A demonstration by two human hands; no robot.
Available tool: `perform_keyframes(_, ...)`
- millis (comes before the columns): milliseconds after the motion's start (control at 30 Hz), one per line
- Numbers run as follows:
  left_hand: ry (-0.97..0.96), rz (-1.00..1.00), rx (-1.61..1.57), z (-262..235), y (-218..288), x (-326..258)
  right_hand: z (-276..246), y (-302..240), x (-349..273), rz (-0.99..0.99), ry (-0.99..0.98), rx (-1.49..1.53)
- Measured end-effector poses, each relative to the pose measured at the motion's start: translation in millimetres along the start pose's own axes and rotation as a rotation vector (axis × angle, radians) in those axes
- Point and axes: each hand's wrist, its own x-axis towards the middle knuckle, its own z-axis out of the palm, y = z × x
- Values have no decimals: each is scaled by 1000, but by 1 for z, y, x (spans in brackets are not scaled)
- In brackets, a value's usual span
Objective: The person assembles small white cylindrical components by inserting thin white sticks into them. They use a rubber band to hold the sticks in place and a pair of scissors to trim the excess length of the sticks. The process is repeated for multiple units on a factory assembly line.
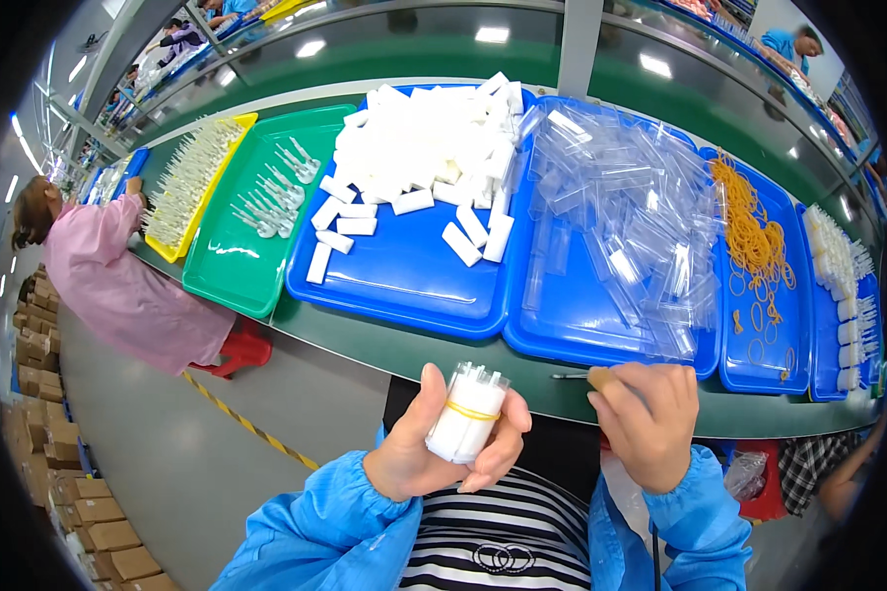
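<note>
My left hand (pixel 410 455) is wrapped round a small upright bundle (pixel 460 433). The bundle is white inside clear plastic, with a yellow rubber band around its middle and several white tips standing out at its top. To the right of it, my right hand (pixel 648 419) is raised at the table's front edge, its fingers curled and closed. A thin grey rod-like piece (pixel 568 375) shows beside those fingertips. Whether the fingers grip this piece or it lies on the table behind them, I cannot tell.
A blue tray (pixel 404 286) holds white blocks (pixel 429 138). Beside it are trays of clear plastic pieces (pixel 641 217), orange-yellow rubber bands (pixel 744 212) and finished-looking white bundles (pixel 848 295). Leftward stand green (pixel 227 266) and yellow trays (pixel 172 250) of small white parts. A person in pink (pixel 118 266) sits left.
</note>
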Motion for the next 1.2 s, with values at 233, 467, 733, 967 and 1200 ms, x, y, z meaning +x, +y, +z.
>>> perform_keyframes(233, -89, -184, 202, -4, -9, 11, -13, -17, 21, 423, -120, 1020)
perform_keyframes(467, -201, -288, 186, 19, -17, 30, -47, 11, 14, 281, -92, 1037)
perform_keyframes(733, 26, -315, 708, 44, -5, 40, -143, 184, -70, 713, 752, -158)
perform_keyframes(967, 60, -338, 720, 49, -12, 52, -164, 324, -140, 1024, 455, -253)
perform_keyframes(1200, 3, -412, 690, 36, 2, 44, -155, 360, -179, 929, 437, 82)
